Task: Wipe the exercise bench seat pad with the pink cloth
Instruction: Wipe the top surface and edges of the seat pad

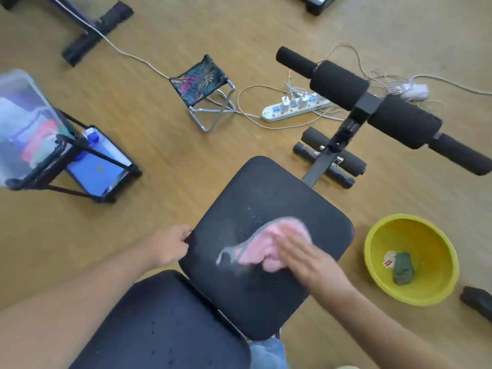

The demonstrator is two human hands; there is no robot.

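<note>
Right hand (pixel 306 259) flat, fingers spread on pink cloth (pixel 269 243); left hand (pixel 170 246) grips seat pad (pixel 266 198) edge.

Tan wood-grain laminate floor (pixel 159 145); small folding camp stool, leaf-print fabric seat (pixel 198 83); white multi-socket power strip (pixel 294 107); round yellow plastic basin (pixel 383 283).

Matt black seat pad (pixel 269 198), fluffy pink cloth (pixel 266 246), wood-grain floor (pixel 186 161).

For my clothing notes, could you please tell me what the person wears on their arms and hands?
Nothing shows on either: the left hand and right hand are bare, without gloves, rings or watch, and both forearms are uncovered as far as the frame shows. No sleeves are visible.
</note>
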